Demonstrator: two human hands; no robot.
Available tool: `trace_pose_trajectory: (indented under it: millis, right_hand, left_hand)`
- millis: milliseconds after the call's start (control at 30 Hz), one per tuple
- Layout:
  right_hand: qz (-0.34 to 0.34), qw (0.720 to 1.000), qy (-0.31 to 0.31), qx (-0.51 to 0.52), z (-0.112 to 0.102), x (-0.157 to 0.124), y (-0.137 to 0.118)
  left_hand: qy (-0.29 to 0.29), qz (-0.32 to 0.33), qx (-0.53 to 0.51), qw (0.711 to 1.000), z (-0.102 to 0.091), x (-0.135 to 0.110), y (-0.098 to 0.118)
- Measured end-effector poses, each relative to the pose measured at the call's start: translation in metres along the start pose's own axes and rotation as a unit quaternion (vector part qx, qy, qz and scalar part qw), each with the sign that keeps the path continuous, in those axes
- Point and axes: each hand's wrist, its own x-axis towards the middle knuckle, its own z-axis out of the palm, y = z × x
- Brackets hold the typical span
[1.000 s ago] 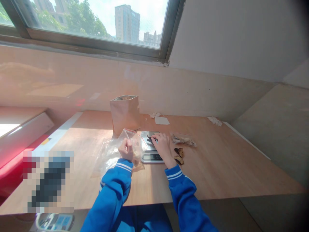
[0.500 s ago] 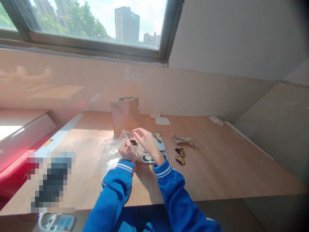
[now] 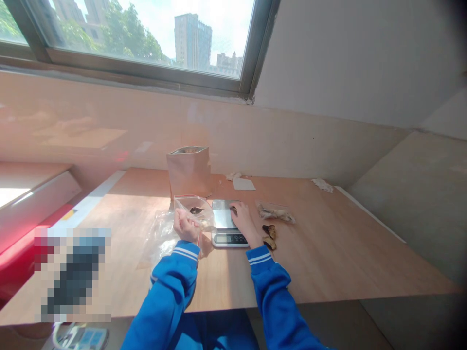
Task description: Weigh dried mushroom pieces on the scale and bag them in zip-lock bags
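My left hand (image 3: 187,226) is closed on a clear zip bag (image 3: 204,206) with a red seal strip. Inside the bag lies a dark dried slice (image 3: 196,210). Over the plate of a kitchen scale (image 3: 223,216), my right hand (image 3: 241,217) has its fingertips closed round another dried slice (image 3: 234,210), mostly covered by the fingers; it looks like dried mushroom. Two more brown dried pieces (image 3: 269,236) lie on the table to the right of my right wrist. The scale's display faces me, but I cannot read it.
Behind my left hand stands an open brown paper pouch (image 3: 188,172). A crumpled clear plastic bag (image 3: 160,238) spreads to its front left. At right lies a filled zip bag (image 3: 275,213). White paper (image 3: 244,184) and a crumpled tissue (image 3: 322,185) rest farther back.
My right hand has left the zip bag's mouth and moved right and down onto the slice on the scale. My left hand, with the bag, has shifted slightly left.
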Motion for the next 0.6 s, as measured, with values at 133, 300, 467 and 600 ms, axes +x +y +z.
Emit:
trace_pose_trajectory:
  millis: [133,300,467,600]
  right_hand:
    - [0.026,0.995,0.033,0.086,-0.003,0.002,-0.004]
    - [0.042,0.941,0.072,0.327,-0.029,0.01,-0.042]
    - [-0.049,0.93,-0.012,0.363,-0.058,0.021,-0.102]
    - [-0.096,0.934,-0.123,0.321,-0.056,0.026,-0.13]
  left_hand:
    - [-0.024,-0.038,-0.038,0.998,0.0,-0.002,-0.004]
    - [-0.068,-0.074,-0.028,0.995,-0.003,-0.007,-0.01]
    - [-0.113,-0.099,0.021,0.988,-0.008,-0.014,-0.013]
    - [-0.137,-0.084,0.062,0.985,-0.009,-0.019,-0.011]
